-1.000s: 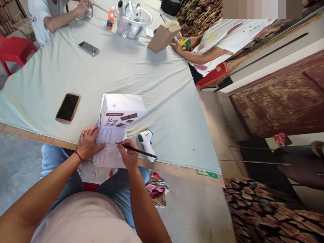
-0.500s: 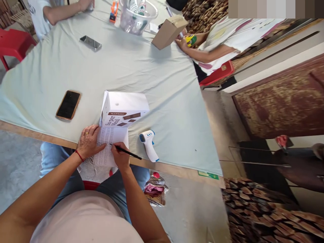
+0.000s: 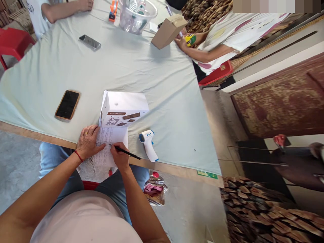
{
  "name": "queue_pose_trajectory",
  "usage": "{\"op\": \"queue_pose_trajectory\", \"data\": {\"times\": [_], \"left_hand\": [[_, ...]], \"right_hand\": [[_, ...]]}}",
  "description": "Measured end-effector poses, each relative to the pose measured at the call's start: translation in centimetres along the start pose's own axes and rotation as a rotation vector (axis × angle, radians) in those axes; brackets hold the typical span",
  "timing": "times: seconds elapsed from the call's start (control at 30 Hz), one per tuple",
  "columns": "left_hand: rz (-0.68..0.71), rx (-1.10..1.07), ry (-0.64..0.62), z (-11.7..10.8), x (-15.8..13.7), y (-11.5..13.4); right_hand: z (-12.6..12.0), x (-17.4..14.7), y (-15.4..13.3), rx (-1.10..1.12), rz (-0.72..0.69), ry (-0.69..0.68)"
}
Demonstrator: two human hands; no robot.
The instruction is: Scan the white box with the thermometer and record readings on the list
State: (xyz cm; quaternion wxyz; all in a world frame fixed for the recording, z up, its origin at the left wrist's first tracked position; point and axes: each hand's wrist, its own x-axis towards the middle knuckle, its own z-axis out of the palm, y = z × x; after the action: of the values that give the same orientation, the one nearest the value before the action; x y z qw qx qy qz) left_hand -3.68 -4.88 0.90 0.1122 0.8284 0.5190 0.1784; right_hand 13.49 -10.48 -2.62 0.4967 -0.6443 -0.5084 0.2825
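Note:
A sheet of paper covered in rows of writing lies at the near edge of the table. My left hand rests flat on its left side, fingers apart. My right hand grips a black pen with its tip on the paper. A white box printed with brown lettering stands just behind the sheet. A white and blue infrared thermometer lies to the right of my right hand.
A phone in an orange case lies left of the box; another phone lies farther back. Two other people sit at the far side, beside a clear tub of bottles and a cardboard box. A red chair stands at left.
My right hand with the pen has shifted left across the paper. My left hand has stayed in place. The view has tilted slightly.

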Motion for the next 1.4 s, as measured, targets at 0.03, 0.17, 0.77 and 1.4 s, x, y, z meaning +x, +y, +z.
{"op": "queue_pose_trajectory", "data": {"times": [0.03, 0.17, 0.77, 1.4], "left_hand": [[0.000, 0.000, -0.001, -0.01, 0.01, 0.01], [-0.001, 0.005, -0.008, -0.09, 0.05, 0.08], [-0.019, -0.041, -0.017, -0.19, 0.09, 0.11], [-0.002, -0.026, -0.009, -0.10, 0.07, 0.02]], "right_hand": [[0.00, -0.01, 0.00, 0.005, 0.005, -0.001], [0.00, 0.00, -0.08, 0.025, 0.027, 0.016], [-0.22, 0.15, -0.36, 0.012, 0.034, 0.017], [-0.19, 0.02, -0.19, -0.017, 0.018, 0.061]]}}
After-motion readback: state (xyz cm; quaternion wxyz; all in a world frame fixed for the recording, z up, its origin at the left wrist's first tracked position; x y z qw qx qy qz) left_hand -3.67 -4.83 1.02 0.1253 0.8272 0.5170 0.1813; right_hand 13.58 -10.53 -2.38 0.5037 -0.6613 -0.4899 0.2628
